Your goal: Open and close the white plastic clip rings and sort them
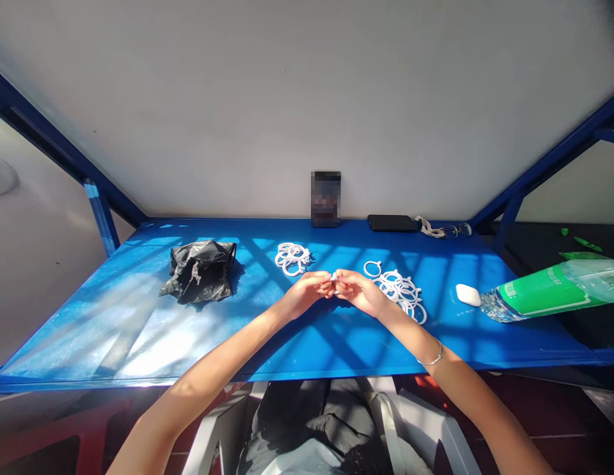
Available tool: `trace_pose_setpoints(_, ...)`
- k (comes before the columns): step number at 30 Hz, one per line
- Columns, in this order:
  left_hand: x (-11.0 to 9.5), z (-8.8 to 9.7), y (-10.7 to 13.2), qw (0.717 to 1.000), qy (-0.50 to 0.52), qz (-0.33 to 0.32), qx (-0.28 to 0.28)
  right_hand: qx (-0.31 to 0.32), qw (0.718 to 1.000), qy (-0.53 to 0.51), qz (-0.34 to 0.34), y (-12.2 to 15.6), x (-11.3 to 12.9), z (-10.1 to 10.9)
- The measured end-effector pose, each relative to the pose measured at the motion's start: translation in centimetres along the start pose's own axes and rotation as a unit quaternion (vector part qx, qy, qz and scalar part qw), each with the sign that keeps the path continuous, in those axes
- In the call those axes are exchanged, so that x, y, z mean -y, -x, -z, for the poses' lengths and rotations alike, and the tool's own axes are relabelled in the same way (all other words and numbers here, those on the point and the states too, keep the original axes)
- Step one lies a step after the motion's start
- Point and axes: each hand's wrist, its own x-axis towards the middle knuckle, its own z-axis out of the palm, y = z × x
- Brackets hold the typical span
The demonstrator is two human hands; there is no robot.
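Note:
Both hands meet over the middle of the blue table (pixel 267 343), fingertips against each other. My left hand (pixel 309 291) and my right hand (pixel 362 292) are closed in a pinch around a small white piece (pixel 334 278). Fingers cover most of it, so its full shape is hidden. Just behind my left hand lies a small pile of white plastic rings (pixel 293 256). A larger pile of white rings (pixel 400 287) spreads beside my right hand and wrist, each ring with a little tab. One loose white ring (pixel 365 270) sits at that pile's far left edge.
At left stands a crumpled black plastic bag (pixel 205 270). Along the wall are an upright device with blurred screen (pixel 325 198), a flat black phone (pixel 392 223) and eyeglasses (pixel 450 231). To the right are a white case (pixel 468 295) and a green-labelled bottle (pixel 545 290).

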Motion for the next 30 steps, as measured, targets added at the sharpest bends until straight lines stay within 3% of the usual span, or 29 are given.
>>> trace_pose_setpoints(4, -0.4, -0.4, 0.1, 1.0, 0.004, -0.004, -0.002, -0.026, 0.999, 0.015, 0.014, 0.0, -0.1, -0.1)
trace_pose_setpoints(9, -1.1, 0.4, 0.4, 0.991, -0.122, -0.057, -0.029, -0.048, 0.994, 0.093, 0.033, 0.3, 0.4, 0.4)
trace_pose_setpoints(11, -1.7, 1.4, 0.6, 0.972, -0.206, -0.094, -0.065, -0.083, 0.976, 0.192, 0.062, 0.5, 0.8, 1.3)
trace_pose_setpoints(13, -2.4, 2.7, 0.7, 0.944, -0.282, -0.135, -0.107, -0.154, 0.925, 0.329, 0.108, 0.8, 1.2, 2.6)
trace_pose_setpoints(15, -3.2, 4.2, 0.8, 0.894, -0.373, -0.193, -0.154, -0.236, 0.831, 0.484, 0.14, 1.2, 1.6, 4.1)
trace_pose_setpoints(18, -3.8, 6.3, 0.7, 0.707, -0.603, -0.29, -0.229, -0.309, 0.673, 0.664, 0.099, 1.8, 2.0, 6.5)
trace_pose_setpoints(19, -3.8, 6.9, 0.6, 0.651, -0.654, -0.299, -0.245, -0.32, 0.634, 0.701, 0.069, 2.0, 2.1, 7.2)
trace_pose_setpoints(20, -3.7, 7.4, 0.5, 0.614, -0.686, -0.296, -0.256, -0.327, 0.602, 0.728, 0.041, 2.2, 2.1, 7.8)
trace_pose_setpoints(22, -3.4, 8.3, 0.3, 0.572, -0.722, -0.281, -0.269, -0.336, 0.554, 0.761, -0.002, 2.4, 2.1, 8.9)
trace_pose_setpoints(25, -2.7, 8.9, 0.0, 0.554, -0.745, -0.255, -0.27, -0.345, 0.526, 0.777, -0.028, 2.4, 1.9, 9.7)
trace_pose_setpoints(30, -1.9, 9.2, -0.4, 0.536, -0.767, -0.236, -0.263, -0.315, 0.57, 0.757, -0.057, 2.0, 1.8, 9.7)
